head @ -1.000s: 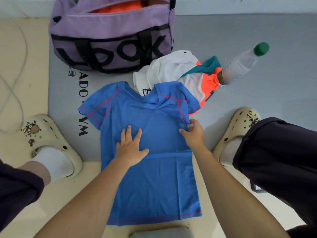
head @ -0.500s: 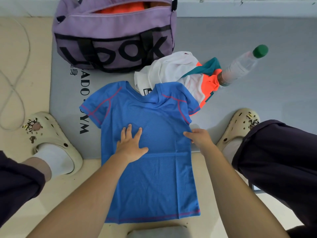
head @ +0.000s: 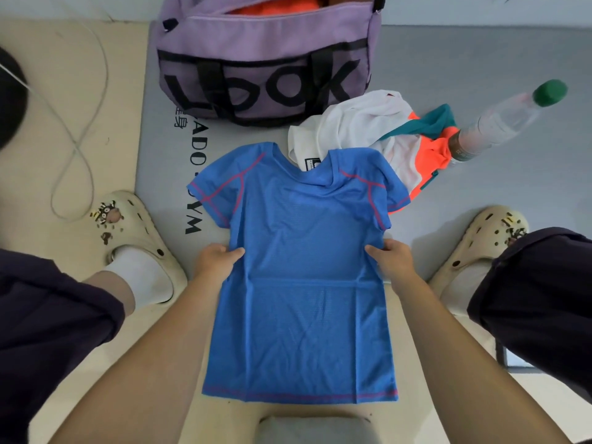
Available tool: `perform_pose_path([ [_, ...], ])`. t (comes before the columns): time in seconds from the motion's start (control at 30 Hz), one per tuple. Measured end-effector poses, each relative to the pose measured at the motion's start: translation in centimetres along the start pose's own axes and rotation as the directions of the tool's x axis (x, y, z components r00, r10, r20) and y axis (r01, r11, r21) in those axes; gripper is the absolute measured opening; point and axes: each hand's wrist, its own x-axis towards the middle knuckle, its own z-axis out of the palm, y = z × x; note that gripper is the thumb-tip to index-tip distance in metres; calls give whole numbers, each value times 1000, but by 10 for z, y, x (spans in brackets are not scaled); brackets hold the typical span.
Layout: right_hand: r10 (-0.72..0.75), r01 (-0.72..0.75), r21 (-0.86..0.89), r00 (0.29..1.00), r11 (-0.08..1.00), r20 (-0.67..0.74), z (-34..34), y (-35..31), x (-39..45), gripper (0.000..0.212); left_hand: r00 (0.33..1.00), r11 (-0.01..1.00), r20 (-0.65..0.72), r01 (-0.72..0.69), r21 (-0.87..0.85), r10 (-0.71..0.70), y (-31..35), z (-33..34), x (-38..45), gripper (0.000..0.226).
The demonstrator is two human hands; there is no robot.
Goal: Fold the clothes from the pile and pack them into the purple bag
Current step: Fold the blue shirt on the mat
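Two hands gripped one blue T-shirt (head: 301,283) that lay flat, face up, on the floor, its collar pointing toward the bag and its hem nearest the person. The left hand (head: 215,263) pinched the shirt's left edge just below the sleeve, thumb on top of the cloth; the right hand (head: 389,258) pinched the opposite edge at the same height, so the two were set apart by the shirt's full width. Pink stitching ran along the shoulders and hem. The shirt's upper half rested on a grey mat (head: 480,75), its lower half on the beige floor (head: 64,91).

Just beyond the collar sat the pile (head: 378,136), a crumpled heap of white, orange and teal cloth, with the shirt's right sleeve overlapping it. Behind that stood the purple bag (head: 266,59), unzipped, something orange showing inside. A clear bottle (head: 499,123) with a green cap lay on the mat, its base touching the pile. A cream clog (head: 137,238) stood on either side of the shirt, and a thin cord (head: 80,139) looped over the floor at the left.
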Motion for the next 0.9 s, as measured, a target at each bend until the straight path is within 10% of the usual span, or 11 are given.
perform_pose_path([
  [0.2,39,-39,-14,999,999,-7,-4,7,-3,21,1000,905,4,2,-425,0,-5,-1,3,19],
  [0.5,-29,22,163,999,986,44,-23,-13,-20,12,998,840,62,41,-541,-9,-7,-23,-5,13],
  [0.9,-406,359,464,914,810,2,-125,-165,-111,19,872,661,-166,-462,-591,461,96,-171,-121,28],
])
